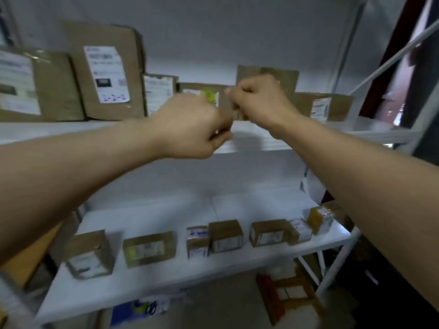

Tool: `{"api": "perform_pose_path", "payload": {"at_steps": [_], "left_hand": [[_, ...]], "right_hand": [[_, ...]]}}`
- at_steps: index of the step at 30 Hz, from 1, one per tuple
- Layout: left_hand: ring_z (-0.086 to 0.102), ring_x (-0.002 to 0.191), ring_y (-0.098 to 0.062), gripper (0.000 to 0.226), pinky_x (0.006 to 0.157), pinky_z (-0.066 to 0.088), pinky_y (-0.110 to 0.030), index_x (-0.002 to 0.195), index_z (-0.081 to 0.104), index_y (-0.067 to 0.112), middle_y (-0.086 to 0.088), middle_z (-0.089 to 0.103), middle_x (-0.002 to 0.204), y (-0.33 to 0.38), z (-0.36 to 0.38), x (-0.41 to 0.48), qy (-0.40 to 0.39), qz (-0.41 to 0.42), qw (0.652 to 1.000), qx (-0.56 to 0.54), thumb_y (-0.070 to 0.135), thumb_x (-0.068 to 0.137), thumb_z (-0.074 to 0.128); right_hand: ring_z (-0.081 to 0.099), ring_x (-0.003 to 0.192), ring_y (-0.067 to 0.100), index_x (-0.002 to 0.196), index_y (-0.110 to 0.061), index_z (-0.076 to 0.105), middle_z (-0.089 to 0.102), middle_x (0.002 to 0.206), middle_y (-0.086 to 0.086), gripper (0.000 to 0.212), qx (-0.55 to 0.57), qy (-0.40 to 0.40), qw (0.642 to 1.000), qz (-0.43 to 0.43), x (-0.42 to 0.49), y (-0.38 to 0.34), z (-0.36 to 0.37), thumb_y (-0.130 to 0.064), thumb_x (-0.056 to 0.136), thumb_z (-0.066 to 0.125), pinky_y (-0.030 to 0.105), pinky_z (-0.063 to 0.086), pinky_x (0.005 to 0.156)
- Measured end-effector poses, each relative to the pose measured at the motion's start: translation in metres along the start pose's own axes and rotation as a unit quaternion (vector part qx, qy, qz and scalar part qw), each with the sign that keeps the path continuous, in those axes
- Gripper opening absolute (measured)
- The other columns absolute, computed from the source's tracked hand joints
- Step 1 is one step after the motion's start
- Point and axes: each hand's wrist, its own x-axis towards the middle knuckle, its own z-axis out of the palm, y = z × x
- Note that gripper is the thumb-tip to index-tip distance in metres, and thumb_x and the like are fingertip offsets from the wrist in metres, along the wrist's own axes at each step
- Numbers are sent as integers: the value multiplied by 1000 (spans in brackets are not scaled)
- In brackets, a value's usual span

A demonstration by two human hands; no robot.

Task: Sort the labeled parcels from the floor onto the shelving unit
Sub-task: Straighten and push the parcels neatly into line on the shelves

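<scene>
Both your bare arms reach toward a white shelving unit (237,136). Your left hand (190,127) and right hand (259,98) are curled like fists, almost touching, in front of a small brown parcel (225,103) on the upper shelf; blur hides whether they pinch it. Larger labeled boxes (107,72) lean at the left of that shelf. A row of small parcels (225,236) sits on the lower shelf.

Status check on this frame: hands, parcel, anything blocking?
Left hand and right hand both curled at upper shelf. Small parcel between them; grip unclear through blur. Neighbouring boxes close either side, nothing blocking.
</scene>
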Motion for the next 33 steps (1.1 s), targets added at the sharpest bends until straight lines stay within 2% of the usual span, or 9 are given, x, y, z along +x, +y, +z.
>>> {"api": "perform_pose_path", "payload": {"at_steps": [4, 8, 14, 17, 21, 24, 26, 29, 33], "left_hand": [[62, 65, -36, 27, 54, 40, -31, 85, 65, 19, -8, 66, 69, 10, 43, -65, -117, -20, 993, -27, 40, 95, 51], [63, 76, -29, 28, 57, 32, -27, 90, 66, 19, -3, 68, 81, -2, 89, -125, -236, -119, 961, -83, 41, 97, 49], [62, 91, -22, 16, 64, 35, -27, 100, 65, 27, 5, 68, 95, -31, 154, -213, -352, -308, 874, -129, 29, 93, 51], [62, 97, -24, 26, 77, 49, -33, 119, 59, 23, -3, 67, 110, -34, 187, -257, -401, -399, 803, -189, 22, 94, 50], [52, 121, -32, 47, 99, 46, -40, 140, 45, 15, -13, 55, 135, -36, 230, -313, -446, -471, 734, -203, 17, 93, 53], [39, 132, -35, 56, 103, 40, -42, 141, 40, 12, -15, 42, 146, -50, 256, -347, -452, -487, 739, -114, 14, 88, 59], [21, 146, -33, 78, 113, 28, -45, 152, 23, 13, -13, 20, 160, -68, 270, -365, -427, -495, 754, -64, 10, 85, 62], [-3, 152, -28, 99, 120, 10, -47, 157, 4, 20, -6, -6, 165, -100, 292, -385, -416, -489, 766, -14, 7, 82, 68], [-15, 150, -28, 113, 119, -2, -51, 156, -9, 25, -8, -14, 164, -135, 326, -402, -461, -469, 754, 16, 12, 80, 74]], "right_hand": [[53, 45, 9, 63, -15, 67, 62, 50, -2, 36, 8, -200, 979, 46, -35, 25, 50, -35, 93, 66, 22, 42, 44], [58, 48, 3, 75, -16, 71, 70, 61, -4, 27, -77, -355, 929, 76, -56, 50, 110, -37, 93, 68, 17, 43, 42], [69, 82, 17, 93, -19, 71, 69, 89, -7, 11, -60, -431, 894, 109, -73, 94, 222, -26, 85, 75, 24, 51, 62], [62, 94, 18, 100, -27, 63, 64, 109, -3, 17, -73, -459, 878, 117, -83, 119, 283, -25, 87, 73, 25, 45, 69], [62, 97, 21, 110, -25, 59, 66, 112, 3, 26, -110, -481, 865, 90, -96, 149, 358, -25, 87, 71, 28, 46, 74], [59, 109, 27, 125, -24, 56, 61, 121, 5, 45, -194, -474, 858, 46, -99, 165, 408, -33, 83, 72, 36, 48, 87], [54, 116, 30, 131, -25, 53, 57, 126, 6, 54, -246, -468, 848, 22, -99, 178, 438, -36, 82, 73, 39, 44, 93], [45, 127, 33, 142, -26, 43, 49, 136, 9, 70, -283, -480, 830, 11, -99, 200, 476, -38, 81, 75, 43, 39, 98], [46, 126, 35, 145, -26, 36, 50, 136, 10, 71, -278, -502, 819, 16, -105, 227, 514, -34, 83, 71, 47, 38, 99]]}}
